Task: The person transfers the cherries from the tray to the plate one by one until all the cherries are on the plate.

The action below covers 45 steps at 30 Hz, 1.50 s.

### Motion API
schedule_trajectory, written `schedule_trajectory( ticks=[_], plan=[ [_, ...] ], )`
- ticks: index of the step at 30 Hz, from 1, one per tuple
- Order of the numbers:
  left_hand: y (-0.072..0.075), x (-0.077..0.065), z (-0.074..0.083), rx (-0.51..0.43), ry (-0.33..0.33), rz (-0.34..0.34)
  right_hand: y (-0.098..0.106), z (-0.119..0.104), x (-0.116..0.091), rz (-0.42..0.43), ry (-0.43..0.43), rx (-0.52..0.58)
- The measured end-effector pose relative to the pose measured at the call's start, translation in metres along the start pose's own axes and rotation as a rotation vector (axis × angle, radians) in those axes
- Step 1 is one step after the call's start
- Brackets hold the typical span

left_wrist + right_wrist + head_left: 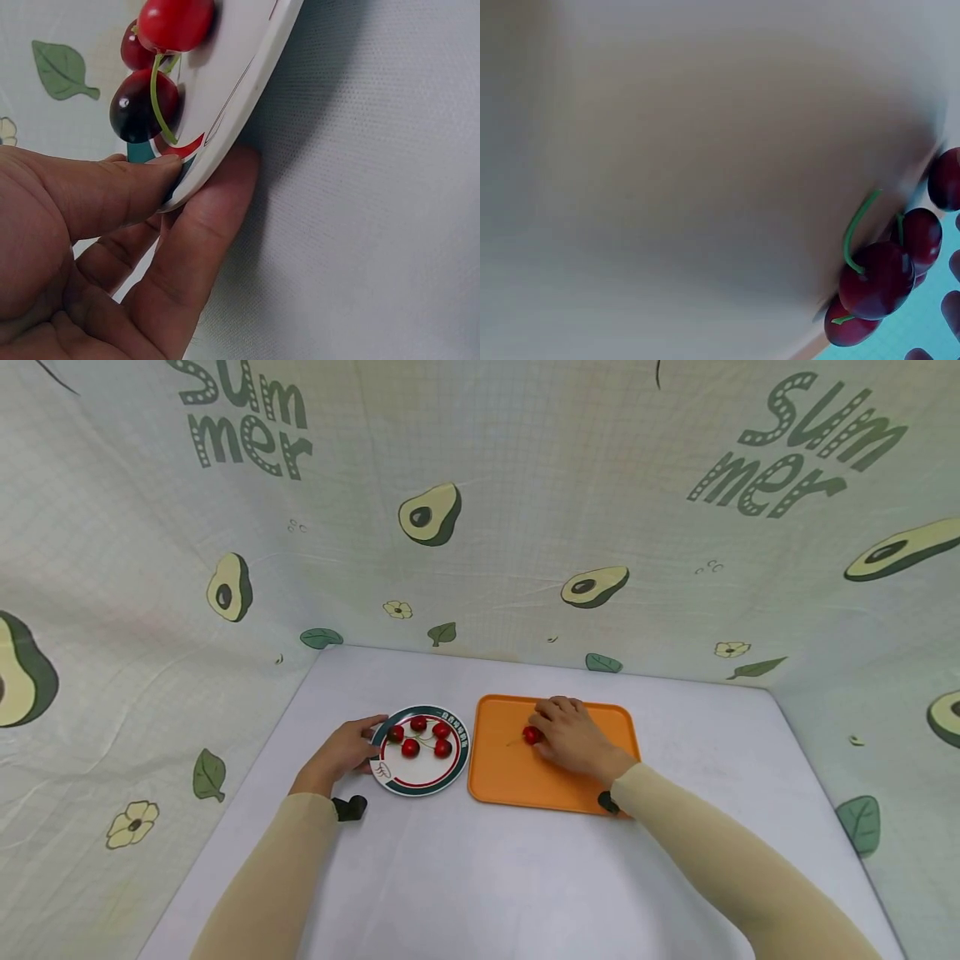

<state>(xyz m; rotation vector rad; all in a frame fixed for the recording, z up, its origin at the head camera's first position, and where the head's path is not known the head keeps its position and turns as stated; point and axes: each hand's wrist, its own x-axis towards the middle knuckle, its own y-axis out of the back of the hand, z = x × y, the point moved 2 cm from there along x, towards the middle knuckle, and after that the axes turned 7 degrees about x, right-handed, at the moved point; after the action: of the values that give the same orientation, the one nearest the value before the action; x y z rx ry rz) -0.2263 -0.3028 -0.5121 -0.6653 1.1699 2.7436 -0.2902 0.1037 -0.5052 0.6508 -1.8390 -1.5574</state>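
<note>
A white plate (416, 781) with a green band and a red ring holds several dark red cherries (442, 749), some with green stems. At its left rim my left hand (347, 752) pinches the edge, the thumb (124, 191) on top and a finger (206, 225) below. To the right lies an orange tray (498, 785). Over it, my right hand (573, 739) grips a red cherry (532, 735) at its left side, the stem pointing left; the hand partly hides this fruit. Cherries (876, 281) also appear at the right wrist view's lower right, beside a large blurred surface.
Both tray and plate lie on a white-covered table (450, 877). A pale cloth (517, 527) printed with avocados, leaves and lettering rises behind and along the sides. Black wrist straps (350, 808) show below the sleeves.
</note>
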Motion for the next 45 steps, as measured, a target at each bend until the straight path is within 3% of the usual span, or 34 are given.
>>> schedule_trajectory(
  ticks=[10, 18, 28, 38, 45],
  plan=[
    [0.003, 0.003, 0.001, 0.007, -0.003, 0.003, 0.000, 0.000, 0.000, -0.013, 0.008, 0.029],
    [0.002, 0.004, -0.004, 0.007, 0.027, 0.004, -0.004, -0.004, -0.001, 0.011, 0.032, 0.020],
    [0.001, 0.003, -0.009, 0.007, 0.010, 0.008, -0.012, -0.009, -0.002, 0.066, 0.053, 0.011],
    [0.000, -0.001, -0.005, -0.003, -0.014, 0.014, -0.001, -0.012, 0.003, 0.120, 0.022, 0.002],
    [-0.001, -0.001, -0.003, -0.004, -0.001, 0.016, 0.006, -0.020, 0.012, 0.137, 0.037, -0.069]
  ],
)
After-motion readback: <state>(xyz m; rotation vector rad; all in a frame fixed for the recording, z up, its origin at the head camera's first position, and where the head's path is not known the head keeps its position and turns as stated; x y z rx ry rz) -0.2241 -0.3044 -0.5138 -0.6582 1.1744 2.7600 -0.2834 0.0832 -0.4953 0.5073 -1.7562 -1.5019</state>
